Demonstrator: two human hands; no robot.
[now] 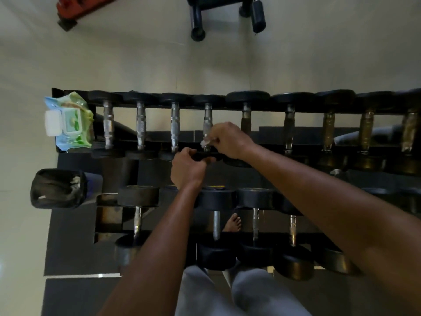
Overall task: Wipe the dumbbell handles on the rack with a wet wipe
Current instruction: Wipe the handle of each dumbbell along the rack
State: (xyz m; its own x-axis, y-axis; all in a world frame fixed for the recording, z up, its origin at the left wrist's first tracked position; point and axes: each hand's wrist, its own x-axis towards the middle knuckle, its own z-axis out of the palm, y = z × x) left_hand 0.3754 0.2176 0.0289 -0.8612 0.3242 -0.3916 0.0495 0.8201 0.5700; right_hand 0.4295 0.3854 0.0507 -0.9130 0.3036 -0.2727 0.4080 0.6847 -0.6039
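You have no legible text here. The soft blue-and-green wet-wipe packet with a white flip lid [68, 120], lying at the left end of the black metal dumbbell rack [68, 92], carries printed artwork, but its lettering is too blurred to read. The black round dumbbell heads [248, 96] along that rack show you no readable numbers or brand marks.

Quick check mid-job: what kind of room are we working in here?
Most likely a gym: a two-tier dumbbell rack, a black weight bench on the floor beyond it, and dark rubber mats underfoot.
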